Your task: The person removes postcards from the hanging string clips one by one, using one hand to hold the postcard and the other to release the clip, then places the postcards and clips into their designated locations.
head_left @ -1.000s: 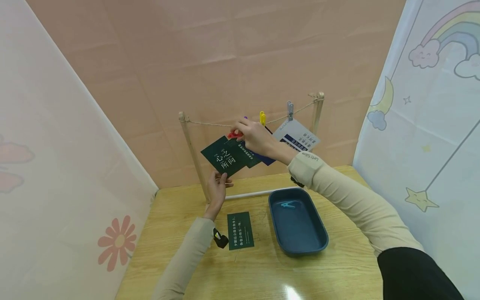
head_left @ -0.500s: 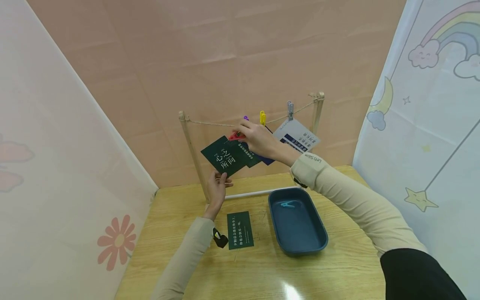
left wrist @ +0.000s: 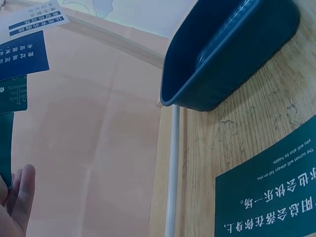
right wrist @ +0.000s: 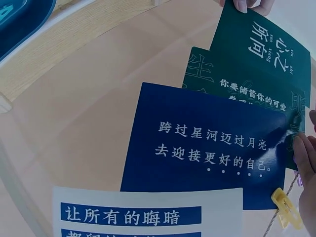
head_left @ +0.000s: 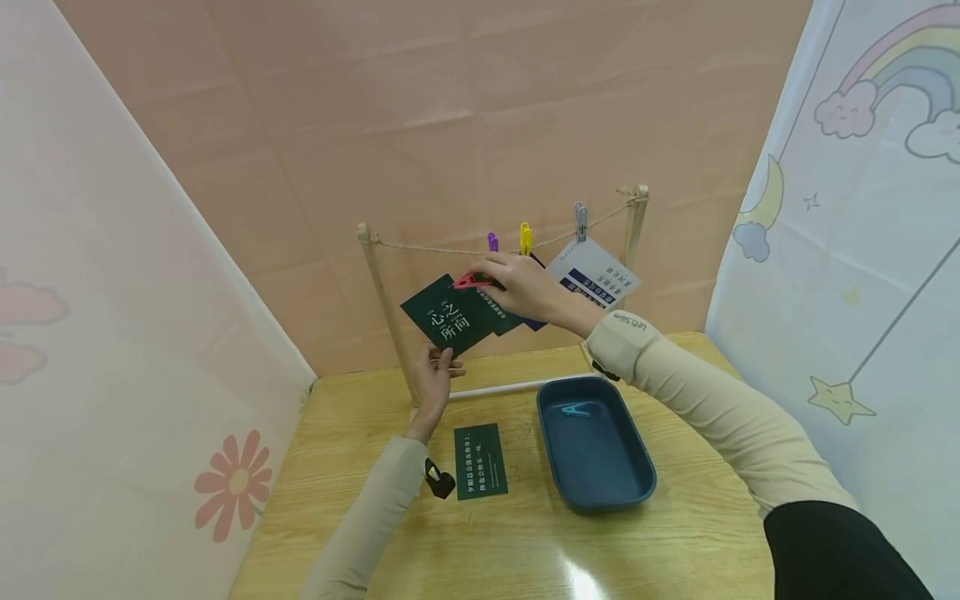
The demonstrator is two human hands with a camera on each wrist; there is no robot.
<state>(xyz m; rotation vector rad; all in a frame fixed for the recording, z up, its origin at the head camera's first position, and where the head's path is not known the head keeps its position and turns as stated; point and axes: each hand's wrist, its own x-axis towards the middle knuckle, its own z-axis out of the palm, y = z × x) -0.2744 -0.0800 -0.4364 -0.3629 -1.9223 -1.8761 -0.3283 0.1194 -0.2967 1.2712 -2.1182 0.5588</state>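
Note:
My left hand [head_left: 432, 385] pinches the lower corner of a dark green card [head_left: 446, 318] with white characters, held tilted below the string [head_left: 427, 247]. Between the fingers of my right hand [head_left: 528, 288] is a red clothespin [head_left: 471, 282], in front of the card's upper right edge. Whether its jaws touch the card I cannot tell. Another green card [right wrist: 247, 91], partly covered, hangs beside it under a purple clothespin [head_left: 492, 242]. A blue card [right wrist: 207, 148] hangs by a yellow clothespin [head_left: 525, 238], and a white card [head_left: 596, 271] by a grey clothespin [head_left: 581, 223].
Wooden posts [head_left: 386, 308] hold the string, with a white rod [head_left: 495, 389] low between them. On the wooden table [head_left: 495, 550] lie a green card [head_left: 481, 461] and a dark blue tray [head_left: 600, 467] with a light blue clothespin [head_left: 576, 409] inside. Fabric walls [head_left: 420, 100] stand around.
My right hand has come down slightly, away from the string, with the red clothespin turning more level. The purple clothespin now shows more. My left hand and its card have hardly moved.

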